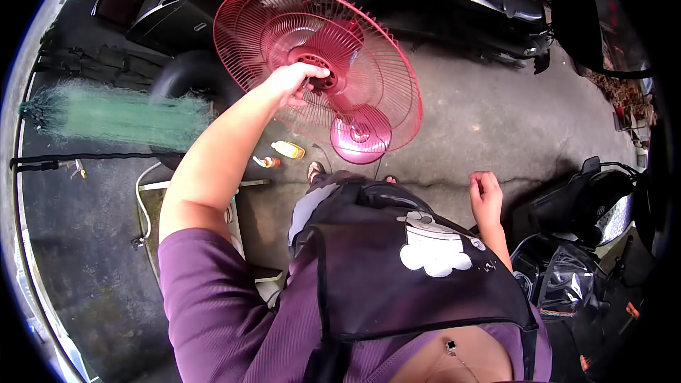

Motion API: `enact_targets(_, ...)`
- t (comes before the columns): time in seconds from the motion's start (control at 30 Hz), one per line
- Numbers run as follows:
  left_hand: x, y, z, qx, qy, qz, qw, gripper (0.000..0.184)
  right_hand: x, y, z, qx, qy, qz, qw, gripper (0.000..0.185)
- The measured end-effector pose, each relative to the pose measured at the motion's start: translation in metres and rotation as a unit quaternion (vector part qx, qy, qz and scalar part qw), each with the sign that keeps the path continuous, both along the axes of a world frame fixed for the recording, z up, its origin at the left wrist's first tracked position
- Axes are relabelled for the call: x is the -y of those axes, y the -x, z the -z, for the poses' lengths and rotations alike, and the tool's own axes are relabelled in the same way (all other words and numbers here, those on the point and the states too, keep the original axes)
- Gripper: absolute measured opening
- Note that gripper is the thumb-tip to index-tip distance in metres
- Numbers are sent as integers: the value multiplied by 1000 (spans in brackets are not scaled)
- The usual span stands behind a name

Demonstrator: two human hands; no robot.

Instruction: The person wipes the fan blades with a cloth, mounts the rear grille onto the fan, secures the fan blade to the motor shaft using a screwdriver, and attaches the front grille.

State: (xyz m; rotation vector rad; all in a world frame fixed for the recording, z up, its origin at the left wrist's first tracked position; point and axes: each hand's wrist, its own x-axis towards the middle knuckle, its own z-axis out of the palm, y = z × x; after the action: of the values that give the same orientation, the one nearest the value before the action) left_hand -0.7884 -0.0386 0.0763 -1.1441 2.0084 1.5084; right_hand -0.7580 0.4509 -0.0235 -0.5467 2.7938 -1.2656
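Note:
A pink-red electric fan with a wide round wire grille stands in front of me, tilted in view. Its round pink base shows through the lower wires. My left hand is at the grille's middle, its fingers bent around the hub and one finger stretched across it. Part of those fingers is hidden behind the hand. Down at my right side hangs my right hand, fingers loosely curled in, with nothing visible in it. I wear a black apron over a purple shirt.
A yellow bottle and a small orange-capped bottle lie on the concrete floor by my feet. Green netting and a black tyre are at left. Motorbikes stand at the back, and a dark vehicle at right.

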Motion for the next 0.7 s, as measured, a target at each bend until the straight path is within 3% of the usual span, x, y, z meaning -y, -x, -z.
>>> enact_targets(0.13, -8, 0, 3, -14, 103, 28, 994, 74, -11, 3, 3, -8, -27, -14, 1000, 7)
enact_targets(0.27, -5, 0, 5, 17, 158, 81, 984, 70, -5, 7, 2, -11, -14, -19, 1000, 8)
enact_targets(0.37, -16, -4, -3, 3, 282, 120, 952, 67, -1, 8, 2, -1, -20, -28, 999, 8)
enact_targets(0.7, -37, -7, -21, 31, 330, 128, 935, 75, 1, 13, 0, -19, -37, -77, 996, 7)
